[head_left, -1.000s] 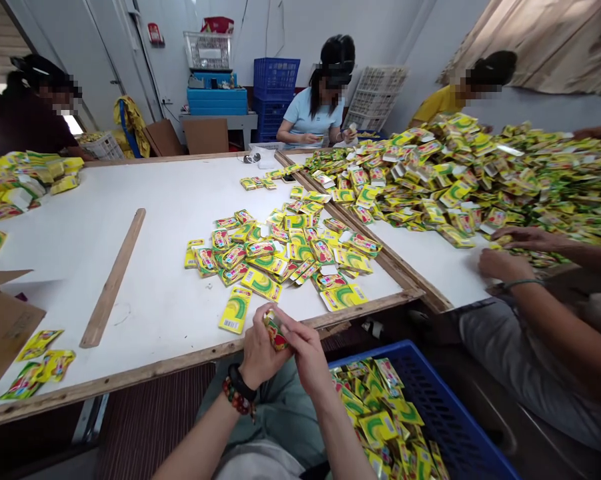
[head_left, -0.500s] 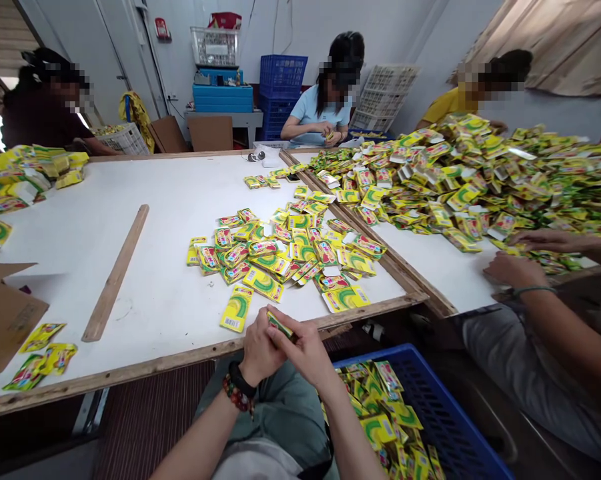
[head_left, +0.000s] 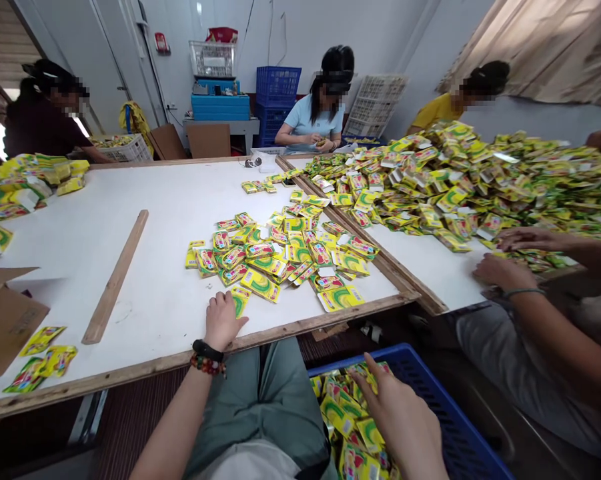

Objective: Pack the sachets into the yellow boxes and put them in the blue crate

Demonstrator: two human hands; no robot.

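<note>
At the white-topped work table [head_left: 130, 267], our left hand [head_left: 223, 321] lies open and flat, fingers spread, near the wooden edge [head_left: 300, 327] and just beside a yellow sachet [head_left: 239, 300] — a loose spread of sachets [head_left: 275, 257] lies beyond it. Our right hand [head_left: 400, 420] hangs low over a blue plastic crate [head_left: 420, 373] heaped with more sachets [head_left: 347, 417], fingers apart — whether they pinch one we cannot tell

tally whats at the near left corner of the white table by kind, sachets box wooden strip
yellow sachets: 3
cardboard box: 1
wooden strip: 1
total: 5
</note>
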